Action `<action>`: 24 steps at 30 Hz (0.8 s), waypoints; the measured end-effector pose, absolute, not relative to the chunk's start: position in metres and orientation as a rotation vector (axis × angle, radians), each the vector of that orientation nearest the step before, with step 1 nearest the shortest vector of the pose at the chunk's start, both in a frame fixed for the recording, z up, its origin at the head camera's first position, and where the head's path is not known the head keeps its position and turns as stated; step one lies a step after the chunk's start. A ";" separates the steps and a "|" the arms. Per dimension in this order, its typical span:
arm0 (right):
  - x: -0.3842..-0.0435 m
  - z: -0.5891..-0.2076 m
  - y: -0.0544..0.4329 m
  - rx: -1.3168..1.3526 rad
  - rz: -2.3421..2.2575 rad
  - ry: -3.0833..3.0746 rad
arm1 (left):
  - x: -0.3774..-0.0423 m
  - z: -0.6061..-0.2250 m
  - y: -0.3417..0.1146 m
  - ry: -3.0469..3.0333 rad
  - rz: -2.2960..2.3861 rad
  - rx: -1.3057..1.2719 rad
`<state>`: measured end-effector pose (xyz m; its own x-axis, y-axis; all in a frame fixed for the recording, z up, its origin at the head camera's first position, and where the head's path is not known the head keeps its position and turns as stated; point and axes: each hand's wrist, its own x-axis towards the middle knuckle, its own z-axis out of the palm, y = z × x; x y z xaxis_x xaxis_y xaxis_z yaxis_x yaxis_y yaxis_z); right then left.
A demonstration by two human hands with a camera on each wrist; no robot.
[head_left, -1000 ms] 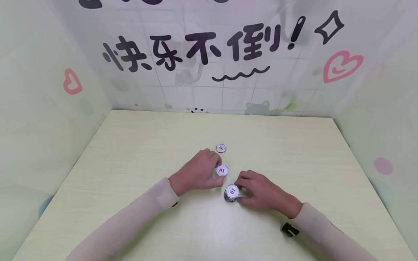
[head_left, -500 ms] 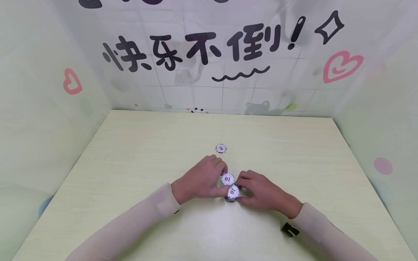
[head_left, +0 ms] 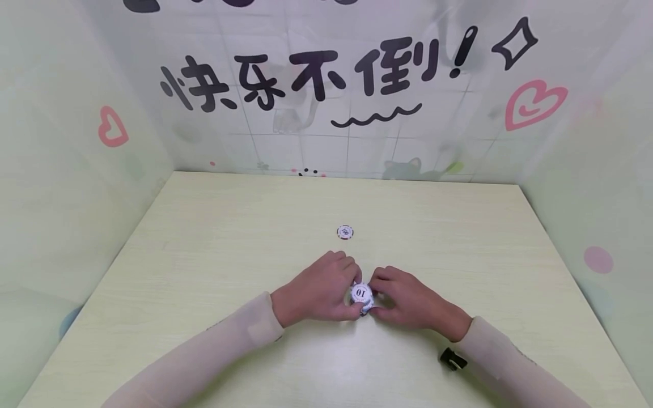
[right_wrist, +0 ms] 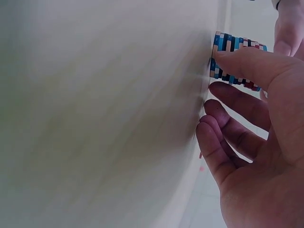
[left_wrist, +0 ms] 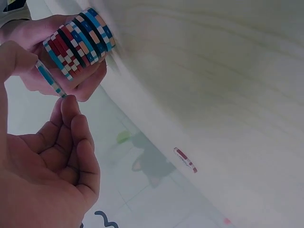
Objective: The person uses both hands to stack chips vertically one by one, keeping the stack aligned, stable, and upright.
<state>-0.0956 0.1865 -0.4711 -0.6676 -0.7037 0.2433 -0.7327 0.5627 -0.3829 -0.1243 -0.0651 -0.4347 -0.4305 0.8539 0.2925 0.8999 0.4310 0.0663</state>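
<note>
Between thumb and fingertips my left hand (head_left: 322,290) pinches a blue-and-white poker chip (head_left: 361,292) marked 10. In the left wrist view this chip (left_wrist: 49,78) is apart from the top of a stack of poker chips (left_wrist: 80,43), nearly in line with it. The stack has blue, black, red and white edges and stands upright on the table. My right hand (head_left: 410,299) steadies it, with thumb and forefinger on its sides, as the right wrist view shows on the stack's edge (right_wrist: 230,43). From the head, the pinched chip covers most of the stack.
A single poker chip (head_left: 345,232) marked 100 lies flat farther back on the pale wooden table (head_left: 245,226). Printed fabric walls (head_left: 306,147) enclose the back and both sides. A small black object (head_left: 452,359) shows beside the right sleeve.
My left hand has carried the chip marked 10 toward the person and to the right, until it overlaps the stack. My right hand has stayed in place at the stack.
</note>
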 end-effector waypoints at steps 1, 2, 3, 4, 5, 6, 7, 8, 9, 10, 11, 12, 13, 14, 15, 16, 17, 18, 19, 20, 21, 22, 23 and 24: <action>-0.096 -0.471 0.186 1.255 0.708 -2.718 | -0.124 -0.435 -0.065 -2.458 -0.306 -1.540; -0.096 -0.471 0.187 1.255 0.705 -2.718 | -0.123 -0.436 -0.064 -2.448 -0.299 -1.542; -0.096 -0.472 0.187 1.255 0.702 -2.717 | -0.123 -0.436 -0.064 -2.441 -0.292 -1.543; -0.096 -0.472 0.187 1.256 0.701 -2.717 | -0.122 -0.437 -0.064 -2.434 -0.289 -1.545; -0.096 -0.472 0.187 1.257 0.700 -2.716 | -0.122 -0.437 -0.064 -2.430 -0.287 -1.545; -0.096 -0.472 0.187 1.258 0.700 -2.715 | -0.122 -0.438 -0.064 -2.428 -0.284 -1.544; -0.096 -0.472 0.187 1.259 0.701 -2.714 | -0.121 -0.438 -0.063 -2.425 -0.282 -1.545; -0.096 -0.472 0.187 1.257 0.703 -2.715 | -0.121 -0.438 -0.063 -2.423 -0.281 -1.545; -0.096 -0.472 0.187 1.257 0.703 -2.714 | -0.121 -0.439 -0.063 -2.422 -0.280 -1.546; -0.096 -0.471 0.186 1.257 0.704 -2.715 | -0.121 -0.439 -0.063 -2.421 -0.277 -1.548; -0.096 -0.471 0.186 1.256 0.706 -2.716 | -0.120 -0.439 -0.063 -2.419 -0.273 -1.548; -0.096 -0.471 0.186 1.254 0.705 -2.717 | -0.120 -0.439 -0.063 -2.416 -0.267 -1.549; -0.096 -0.470 0.186 1.252 0.707 -2.720 | -0.120 -0.439 -0.063 -2.413 -0.262 -1.550; -0.095 -0.470 0.186 1.251 0.707 -2.723 | -0.120 -0.439 -0.063 -2.411 -0.256 -1.550; -0.095 -0.469 0.185 1.251 0.708 -2.724 | -0.120 -0.440 -0.063 -2.409 -0.251 -1.550; -0.095 -0.469 0.185 1.250 0.708 -2.726 | -0.120 -0.440 -0.063 -2.406 -0.244 -1.549; -0.095 -0.469 0.185 1.250 0.709 -2.726 | -0.120 -0.440 -0.064 -2.403 -0.237 -1.547; -0.095 -0.469 0.185 1.249 0.709 -2.727 | -0.120 -0.440 -0.064 -2.401 -0.233 -1.547; -0.095 -0.469 0.185 1.249 0.710 -2.727 | -0.120 -0.440 -0.064 -2.398 -0.230 -1.546; -0.095 -0.469 0.185 1.248 0.709 -2.728 | -0.120 -0.440 -0.064 -2.396 -0.230 -1.546; -0.095 -0.469 0.185 1.249 0.710 -2.726 | -0.120 -0.440 -0.064 -2.393 -0.229 -1.546; -0.095 -0.469 0.185 1.250 0.710 -2.724 | -0.120 -0.440 -0.064 -2.389 -0.228 -1.546; -0.095 -0.469 0.185 1.251 0.711 -2.721 | -0.120 -0.441 -0.064 -2.387 -0.228 -1.547; -0.095 -0.469 0.185 1.253 0.712 -2.719 | -0.120 -0.441 -0.064 -2.383 -0.231 -1.550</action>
